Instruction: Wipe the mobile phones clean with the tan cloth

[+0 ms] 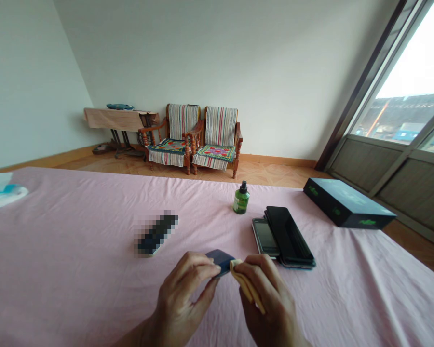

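Between the thumb and fingers of my left hand (188, 289) is a flat, dark blue, phone-like object (221, 260), held tilted above the bed. My fingers cover part of it, so its full shape is hidden. A folded yellow cloth (249, 286) is pinched in my right hand (269, 294), its edge meeting the object's right end. Just beyond my right hand, a black tablet (289, 236) partly overlaps a grey-screened phone (266, 237). A green bottle with a black spray top (241, 198) stands upright behind them. To the left lies a dark, pixelated long object (157, 234).
Pink sheet (75, 270) covers the wide surface beneath my hands, with wrinkles at the right. A black box (349, 202) rests at the far right, and a tissue pack (3, 193) at the left edge. Two wooden chairs (220, 127) and a cloth-covered table (114, 119) stand against the wall.
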The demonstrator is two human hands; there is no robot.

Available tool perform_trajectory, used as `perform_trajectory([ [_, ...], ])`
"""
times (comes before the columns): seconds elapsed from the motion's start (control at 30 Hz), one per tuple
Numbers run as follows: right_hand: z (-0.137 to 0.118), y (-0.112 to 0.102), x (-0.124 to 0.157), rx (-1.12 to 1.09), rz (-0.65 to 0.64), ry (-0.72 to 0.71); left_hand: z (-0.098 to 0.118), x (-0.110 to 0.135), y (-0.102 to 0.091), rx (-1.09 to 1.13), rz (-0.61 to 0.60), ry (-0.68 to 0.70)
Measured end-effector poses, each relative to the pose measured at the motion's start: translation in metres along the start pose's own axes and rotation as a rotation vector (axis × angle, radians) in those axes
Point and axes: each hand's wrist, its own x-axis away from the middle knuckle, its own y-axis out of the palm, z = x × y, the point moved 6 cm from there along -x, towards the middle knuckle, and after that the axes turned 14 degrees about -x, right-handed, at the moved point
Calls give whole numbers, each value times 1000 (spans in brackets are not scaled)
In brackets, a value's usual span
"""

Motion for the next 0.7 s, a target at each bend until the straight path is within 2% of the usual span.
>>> perform_trajectory([
  [0.2,1,9,9,4,-21,-4,0,0,1,0,-9,3],
  [0.37,3,4,6,11,-17,-18,-2,1,2,-11,-4,-5],
  [0.6,12,-11,-4,-112,54,149,-9,1,-2,-39,20,-35],
  [0.7,12,-12,-6,-141,63,172,-8,2,-3,-38,18,-39],
])
